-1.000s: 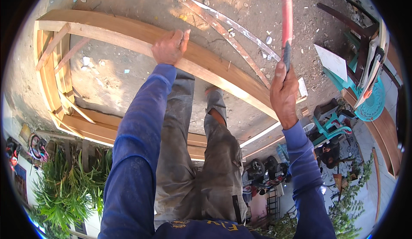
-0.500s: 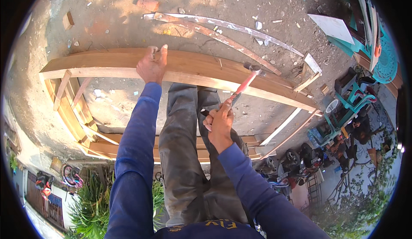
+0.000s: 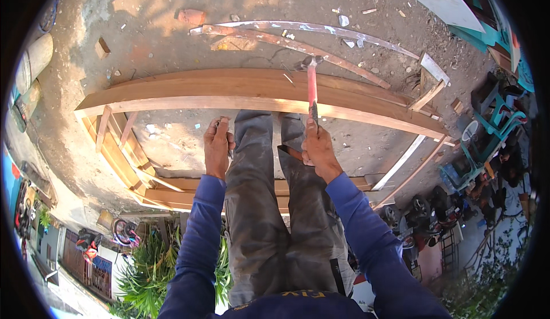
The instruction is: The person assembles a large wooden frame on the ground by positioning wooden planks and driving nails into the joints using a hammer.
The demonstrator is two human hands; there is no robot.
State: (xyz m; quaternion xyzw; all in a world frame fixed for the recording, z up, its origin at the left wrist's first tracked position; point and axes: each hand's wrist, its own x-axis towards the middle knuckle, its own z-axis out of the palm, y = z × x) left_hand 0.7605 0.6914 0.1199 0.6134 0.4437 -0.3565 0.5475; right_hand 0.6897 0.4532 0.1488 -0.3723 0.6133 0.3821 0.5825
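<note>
My right hand point(image 3: 319, 150) is closed around the grip of a hammer point(image 3: 312, 87) with a red and black handle. Its metal head lies over the far side of a long wooden beam point(image 3: 189, 93), and whether it touches the wood I cannot tell. A thin nail point(image 3: 287, 78) sticks up from the beam, left of the hammer head. My left hand point(image 3: 217, 147) is on the near side of the beam, apart from it, beside my trouser leg. Its fingers are curled in, and what they hold, if anything, is hidden.
The beam belongs to a large wooden frame around my legs, with slanted braces point(image 3: 103, 129) at the left. Old wooden strips point(image 3: 338, 61), a brick piece point(image 3: 191, 16) and a wood block point(image 3: 102, 48) lie on the dirt beyond. Green plastic chairs point(image 3: 487, 138) stand at the right.
My left hand has come off the beam and moved back toward me, fingers curling in. The hammer has swung from a rightward tilt to nearly straight ahead. The whole view has shifted somewhat.
</note>
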